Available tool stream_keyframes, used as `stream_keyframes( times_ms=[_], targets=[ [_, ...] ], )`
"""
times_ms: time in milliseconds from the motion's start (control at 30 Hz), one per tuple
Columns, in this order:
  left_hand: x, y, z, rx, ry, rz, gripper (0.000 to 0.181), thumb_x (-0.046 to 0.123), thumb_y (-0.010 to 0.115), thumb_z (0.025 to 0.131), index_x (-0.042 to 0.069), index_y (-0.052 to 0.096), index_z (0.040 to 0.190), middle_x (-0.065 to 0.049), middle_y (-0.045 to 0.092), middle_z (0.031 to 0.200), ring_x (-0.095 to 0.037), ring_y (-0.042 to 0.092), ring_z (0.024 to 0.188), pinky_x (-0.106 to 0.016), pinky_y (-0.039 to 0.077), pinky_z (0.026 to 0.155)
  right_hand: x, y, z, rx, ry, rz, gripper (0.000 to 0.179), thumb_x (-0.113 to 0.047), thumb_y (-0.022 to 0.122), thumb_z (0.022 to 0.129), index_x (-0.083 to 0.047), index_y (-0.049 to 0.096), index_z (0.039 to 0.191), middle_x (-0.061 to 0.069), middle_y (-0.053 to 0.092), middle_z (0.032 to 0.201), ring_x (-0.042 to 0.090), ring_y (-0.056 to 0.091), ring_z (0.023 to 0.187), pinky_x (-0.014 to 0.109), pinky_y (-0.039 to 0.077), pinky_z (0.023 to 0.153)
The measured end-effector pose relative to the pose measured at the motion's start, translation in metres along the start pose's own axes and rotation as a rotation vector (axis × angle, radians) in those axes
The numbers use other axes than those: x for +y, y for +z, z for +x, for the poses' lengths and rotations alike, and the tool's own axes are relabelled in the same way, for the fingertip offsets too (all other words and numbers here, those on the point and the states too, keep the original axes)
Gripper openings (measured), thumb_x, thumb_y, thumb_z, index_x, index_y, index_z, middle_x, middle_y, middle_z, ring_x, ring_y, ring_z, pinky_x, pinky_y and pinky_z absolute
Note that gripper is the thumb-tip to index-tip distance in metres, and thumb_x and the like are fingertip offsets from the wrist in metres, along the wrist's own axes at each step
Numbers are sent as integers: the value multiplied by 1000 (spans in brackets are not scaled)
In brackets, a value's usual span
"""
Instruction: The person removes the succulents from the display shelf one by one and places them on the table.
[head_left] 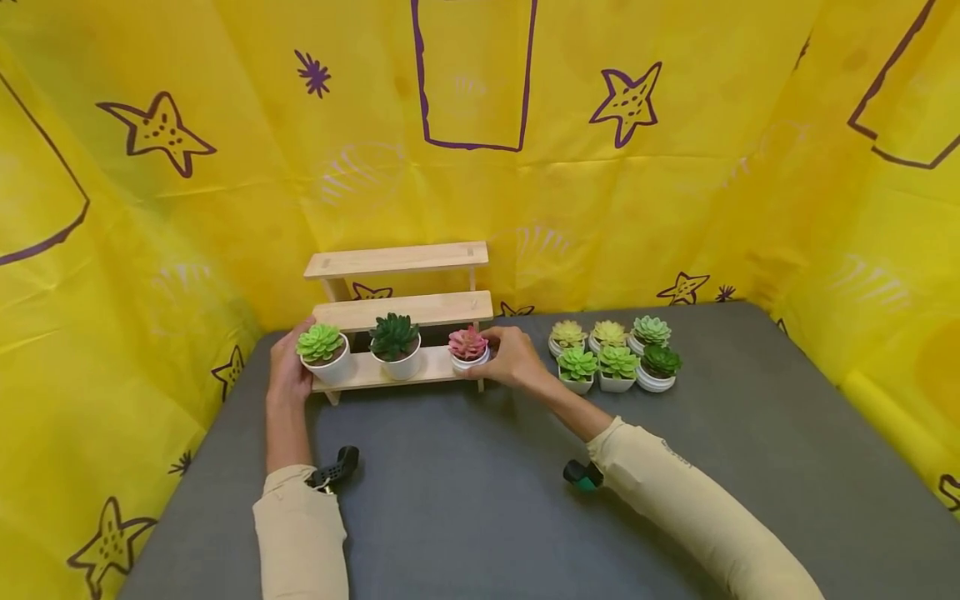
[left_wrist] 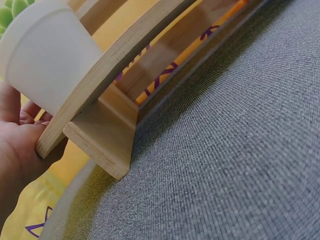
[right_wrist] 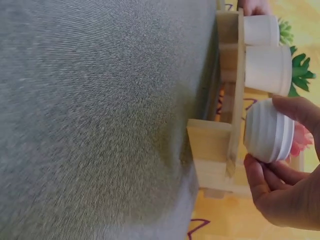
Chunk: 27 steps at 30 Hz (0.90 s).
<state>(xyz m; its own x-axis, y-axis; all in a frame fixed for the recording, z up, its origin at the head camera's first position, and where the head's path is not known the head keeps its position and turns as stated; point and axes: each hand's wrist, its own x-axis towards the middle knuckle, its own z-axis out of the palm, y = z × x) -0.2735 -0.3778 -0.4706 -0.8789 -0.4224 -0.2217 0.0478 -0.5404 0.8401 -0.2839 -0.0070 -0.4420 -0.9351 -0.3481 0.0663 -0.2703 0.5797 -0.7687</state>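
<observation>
A three-tier wooden stand (head_left: 405, 309) stands at the back of the table. My left hand (head_left: 288, 367) holds the left end of its lowest shelf (left_wrist: 120, 55), close beside a white pot (left_wrist: 50, 52) with a light green succulent (head_left: 319, 343). In the middle of that shelf sits a dark green succulent (head_left: 394, 337) in a white pot (right_wrist: 267, 70). My right hand (head_left: 513, 357) pinches a ribbed white pot (right_wrist: 267, 131) holding a pink succulent (head_left: 467, 342), at the shelf's right end. Whether this pot's base touches the wood, I cannot tell.
Right of the stand, several potted succulents (head_left: 617, 363) are grouped in two rows, yellowish, light green and dark green. The grey tabletop (head_left: 465, 500) meets a yellow patterned curtain (head_left: 360, 200) behind and at both sides.
</observation>
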Motion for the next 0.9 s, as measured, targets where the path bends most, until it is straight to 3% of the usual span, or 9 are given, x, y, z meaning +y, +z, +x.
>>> stream_keyframes(
  times_ms=[400,700,900],
  targets=[
    [1,1,6,-15,-12,-7,7,21,80,94,14,79,91,4,73,86,-6,69,76,-17,60,68,-7,-54,-44,-44,-80,-7,72,-27,92,77,3,64,136,19,74,121,32,71,106,41,60,92],
    [3,-3,7,-10,2,-35,7,18,80,94,12,79,90,4,72,83,-6,69,74,-17,60,66,21,-95,-80,-84,-62,-75,74,-26,91,77,5,62,137,22,73,123,32,70,107,49,59,96],
    [1,-5,4,3,-20,-28,8,20,80,94,14,79,89,4,72,83,-6,69,74,-17,60,65,41,-109,-102,-84,-61,-124,73,-28,92,76,6,63,134,20,74,118,29,72,102,43,61,89]
  ],
)
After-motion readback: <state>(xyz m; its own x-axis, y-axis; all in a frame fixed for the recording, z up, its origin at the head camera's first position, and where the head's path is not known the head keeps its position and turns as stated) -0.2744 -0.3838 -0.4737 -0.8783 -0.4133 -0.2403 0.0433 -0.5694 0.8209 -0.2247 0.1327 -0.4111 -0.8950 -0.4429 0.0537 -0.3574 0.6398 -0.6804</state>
